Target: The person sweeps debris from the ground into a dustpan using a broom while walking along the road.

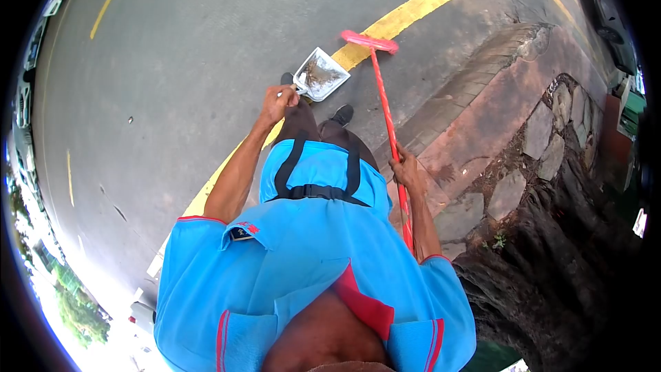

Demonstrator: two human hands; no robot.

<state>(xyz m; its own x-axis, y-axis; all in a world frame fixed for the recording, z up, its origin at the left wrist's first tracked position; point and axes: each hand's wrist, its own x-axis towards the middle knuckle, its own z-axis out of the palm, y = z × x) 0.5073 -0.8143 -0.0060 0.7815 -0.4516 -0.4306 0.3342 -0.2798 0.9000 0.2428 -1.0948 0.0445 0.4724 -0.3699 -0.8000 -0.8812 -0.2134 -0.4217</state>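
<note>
**Grey pavement underfoot, dustpan and broom in hand**

Yellow line curves across the ground ahead of both hands. Left hand: fingers clamped together on the dustpan's handle. Pan lies just beyond those fingers, forward and slightly right; brown debris sits inside. Right hand: fingers curled around the red shaft, which runs forward from the grip and also back along the forearm. Pinkish-red broom head well ahead of the right fingers, over the yellow line and near the pan, apart from it. Dark shoe between the two grips. Right of the right fingers: kerb, then flat stones; gnarled roots farther back. Bright blue shirt behind both hands.
</note>
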